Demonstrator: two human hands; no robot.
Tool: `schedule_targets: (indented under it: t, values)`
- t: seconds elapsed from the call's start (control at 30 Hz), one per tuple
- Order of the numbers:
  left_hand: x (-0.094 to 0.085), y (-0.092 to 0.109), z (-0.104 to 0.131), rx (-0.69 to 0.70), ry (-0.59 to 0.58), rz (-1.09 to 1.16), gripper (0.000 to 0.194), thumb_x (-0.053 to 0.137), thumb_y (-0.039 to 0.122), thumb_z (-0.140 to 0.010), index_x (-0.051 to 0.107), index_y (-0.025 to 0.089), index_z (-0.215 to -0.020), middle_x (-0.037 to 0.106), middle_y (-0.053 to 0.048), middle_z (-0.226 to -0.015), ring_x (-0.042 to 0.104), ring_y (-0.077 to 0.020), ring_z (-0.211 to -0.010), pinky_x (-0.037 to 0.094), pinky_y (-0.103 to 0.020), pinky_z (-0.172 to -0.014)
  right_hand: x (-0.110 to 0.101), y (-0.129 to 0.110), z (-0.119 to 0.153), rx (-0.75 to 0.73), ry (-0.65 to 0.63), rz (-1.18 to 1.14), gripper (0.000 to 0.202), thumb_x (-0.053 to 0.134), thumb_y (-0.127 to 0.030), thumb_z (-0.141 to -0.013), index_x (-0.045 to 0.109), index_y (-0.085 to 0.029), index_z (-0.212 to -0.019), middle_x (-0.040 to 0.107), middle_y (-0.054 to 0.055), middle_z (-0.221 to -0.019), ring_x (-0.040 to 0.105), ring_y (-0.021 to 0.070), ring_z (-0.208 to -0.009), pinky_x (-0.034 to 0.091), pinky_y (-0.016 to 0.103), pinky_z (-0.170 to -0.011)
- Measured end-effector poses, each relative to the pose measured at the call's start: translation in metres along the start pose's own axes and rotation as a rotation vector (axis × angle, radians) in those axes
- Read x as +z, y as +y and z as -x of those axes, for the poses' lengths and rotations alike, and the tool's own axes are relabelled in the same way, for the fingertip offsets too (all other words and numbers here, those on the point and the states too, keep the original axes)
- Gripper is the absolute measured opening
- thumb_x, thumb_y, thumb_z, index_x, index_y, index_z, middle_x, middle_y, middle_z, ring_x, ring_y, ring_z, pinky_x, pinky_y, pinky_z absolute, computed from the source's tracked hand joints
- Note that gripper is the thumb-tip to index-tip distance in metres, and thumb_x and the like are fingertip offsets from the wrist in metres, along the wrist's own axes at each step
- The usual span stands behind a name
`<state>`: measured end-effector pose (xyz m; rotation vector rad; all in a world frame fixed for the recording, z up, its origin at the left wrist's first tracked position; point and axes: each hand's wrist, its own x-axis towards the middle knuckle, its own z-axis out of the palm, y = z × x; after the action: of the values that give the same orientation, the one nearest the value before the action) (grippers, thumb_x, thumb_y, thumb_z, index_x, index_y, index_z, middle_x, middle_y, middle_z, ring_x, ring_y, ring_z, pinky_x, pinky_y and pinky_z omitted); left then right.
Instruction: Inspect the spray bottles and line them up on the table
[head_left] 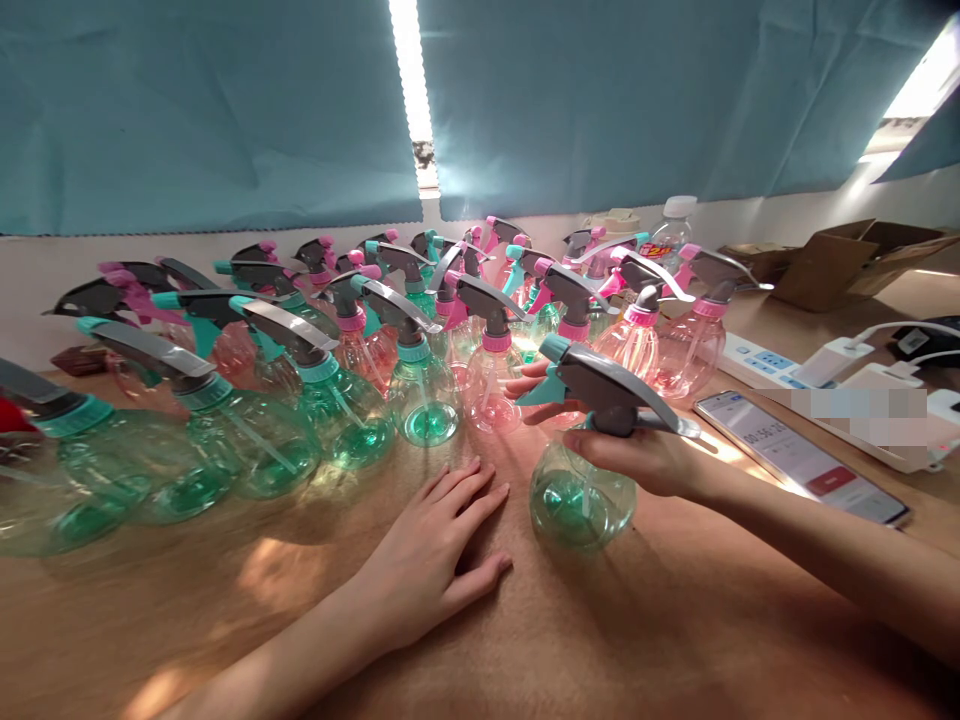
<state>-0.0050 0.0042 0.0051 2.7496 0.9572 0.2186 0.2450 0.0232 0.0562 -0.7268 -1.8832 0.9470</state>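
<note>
My right hand (637,455) is closed round the neck of a clear green spray bottle (581,505) with a grey and teal trigger head. The bottle looks upright, at or just above the table; I cannot tell whether its base touches. To its left, my left hand (442,535) lies flat on the table (600,640), fingers spread, holding nothing. Just beyond the hands stands a pink spray bottle (495,395), partly behind my right fingers. Beside it is a green spray bottle (424,400), with more green bottles running off to the left.
Several pink and green spray bottles crowd the back of the table. On the right lie a phone (802,455) and a white power strip (772,370) with plugged-in chargers. Farther back are an open cardboard box (832,265) and a white-capped clear bottle (675,235), before a blue-green curtain (225,110).
</note>
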Motion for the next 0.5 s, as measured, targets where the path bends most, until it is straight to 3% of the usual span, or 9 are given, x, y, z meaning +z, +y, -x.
schedule_targets:
  t: [0.33,0.5]
  values:
    - [0.0012,-0.0005,0.0008,0.013,0.014,0.008,0.056,0.053,0.045,-0.096,0.041,0.022,-0.146,0.040,-0.010,-0.151,0.032,-0.0312,-0.141,0.028,-0.053,-0.113,-0.0006,0.0015,0.0012,0.014,-0.006,-0.011,0.054,0.051,-0.006,-0.079,0.056,-0.028,-0.129,0.058,0.004,-0.135,0.066,0.0221,-0.108,0.056,0.039,-0.091]
    - [0.0002,0.0003,0.0011,0.005,-0.001,-0.005,0.057,0.052,0.045,-0.096,0.040,0.020,-0.146,0.039,-0.011,-0.152,0.030,-0.0302,-0.141,0.027,-0.051,-0.114,0.0024,-0.0012,0.0002,0.020,0.038,-0.032,0.051,0.052,-0.008,-0.077,0.059,-0.027,-0.124,0.062,0.006,-0.129,0.068,0.0230,-0.103,0.057,0.038,-0.084]
